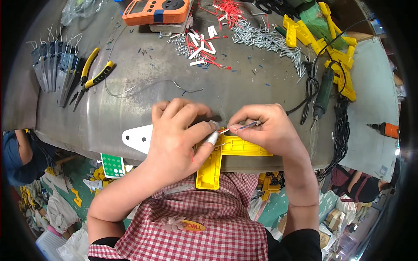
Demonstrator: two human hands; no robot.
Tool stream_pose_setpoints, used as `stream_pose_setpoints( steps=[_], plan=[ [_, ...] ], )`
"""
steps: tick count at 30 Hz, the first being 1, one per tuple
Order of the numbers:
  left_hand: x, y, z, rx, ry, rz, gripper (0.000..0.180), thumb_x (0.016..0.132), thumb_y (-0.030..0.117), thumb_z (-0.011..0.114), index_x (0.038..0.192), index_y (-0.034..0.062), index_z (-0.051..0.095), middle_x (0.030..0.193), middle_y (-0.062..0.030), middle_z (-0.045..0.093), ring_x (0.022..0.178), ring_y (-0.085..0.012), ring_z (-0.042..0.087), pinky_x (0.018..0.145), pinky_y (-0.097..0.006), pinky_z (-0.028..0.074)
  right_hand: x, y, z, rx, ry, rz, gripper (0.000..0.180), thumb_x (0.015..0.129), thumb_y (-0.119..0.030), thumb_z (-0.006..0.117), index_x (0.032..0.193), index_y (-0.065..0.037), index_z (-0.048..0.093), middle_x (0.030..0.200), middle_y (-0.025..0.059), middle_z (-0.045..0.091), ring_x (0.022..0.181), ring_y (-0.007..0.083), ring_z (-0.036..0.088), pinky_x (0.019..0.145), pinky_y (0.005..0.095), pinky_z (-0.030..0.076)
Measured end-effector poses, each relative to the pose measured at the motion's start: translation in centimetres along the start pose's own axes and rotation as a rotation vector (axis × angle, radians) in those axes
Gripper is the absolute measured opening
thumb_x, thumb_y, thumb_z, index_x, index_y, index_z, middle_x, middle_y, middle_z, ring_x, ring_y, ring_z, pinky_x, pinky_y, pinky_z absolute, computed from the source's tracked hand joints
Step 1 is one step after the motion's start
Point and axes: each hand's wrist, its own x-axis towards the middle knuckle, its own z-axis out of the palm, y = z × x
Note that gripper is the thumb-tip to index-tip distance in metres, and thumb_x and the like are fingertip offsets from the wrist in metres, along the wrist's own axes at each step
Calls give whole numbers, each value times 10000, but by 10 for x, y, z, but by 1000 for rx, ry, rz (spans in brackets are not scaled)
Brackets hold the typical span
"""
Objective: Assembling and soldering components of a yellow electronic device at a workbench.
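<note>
Yellow housing (242,147): angled half-shell, open side up, ribbed inside, under the hands at the near edge of the surface (130,108); lower leg hangs over the apron (235,239). Looks like moulded plastic, so I'd expect light, stiff, a bit slick, thin ribs the weak spot. Best hold: outer walls of the long arm, clear of the ribs. Thin red-and-white lead (224,130) at the housing's upper end should be very light, bendy, easy to nick; take it near its tip, gently.

Right hand (266,129): grip together, thumb and forefinger pinched on the lead just above the housing; a thin dark piece (250,125) lies across those fingers, kind unclear. Left hand (173,140): thumb and forefinger close together over the housing's upper left, white wrap on a finger; can't tell if that grip is clamped on lead or housing.

Writing: oval patch (193,225) on the apron, below the housing, carries lettering. Green card (112,166), left of the housing, has white marks, too small to read. Orange meter (156,13), beyond the housing to the left: button marks not legible. None seen on the housing.
</note>
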Motion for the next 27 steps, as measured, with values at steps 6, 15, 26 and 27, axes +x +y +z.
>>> stream_pose_setpoints(
  steps=[6, 15, 26, 27],
  plan=[
    [2, 0, -5, -224, -102, -211, 198, 688, 110, 704, 859, 37, 638, 856, -99, 594, 716, -236, 535, 769, -350, 374, -2, -3, 7, 220, 16, 65, 130, 779, -113, 686, 870, -26, 658, 661, 52, 610, 614, 33, 516, 564, 219, 424],
    [18, -8, -9, -768, -298, -530, 118, 783, 29, 644, 888, -24, 632, 780, -54, 596, 741, -81, 541, 653, -245, 469, 2, 5, 5, -575, 333, -727, 257, 680, -141, 702, 935, -146, 670, 553, -3, 421, 483, 159, 476, 458, 285, 390],
    [9, 6, -6, -174, -27, -154, 129, 681, 90, 684, 793, 90, 621, 697, -25, 554, 693, -215, 547, 804, -376, 370, 5, 15, 17, -342, 352, -736, 106, 718, -104, 653, 810, -81, 604, 651, 55, 583, 591, 221, 604, 537, 333, 465],
    [9, 6, -5, -174, -30, -144, 129, 681, 90, 684, 793, 90, 621, 697, -25, 554, 693, -215, 547, 804, -376, 370, 2, 13, 18, -346, 362, -735, 106, 718, -104, 653, 810, -81, 604, 651, 55, 583, 591, 221, 604, 537, 333, 465]
  ],
)
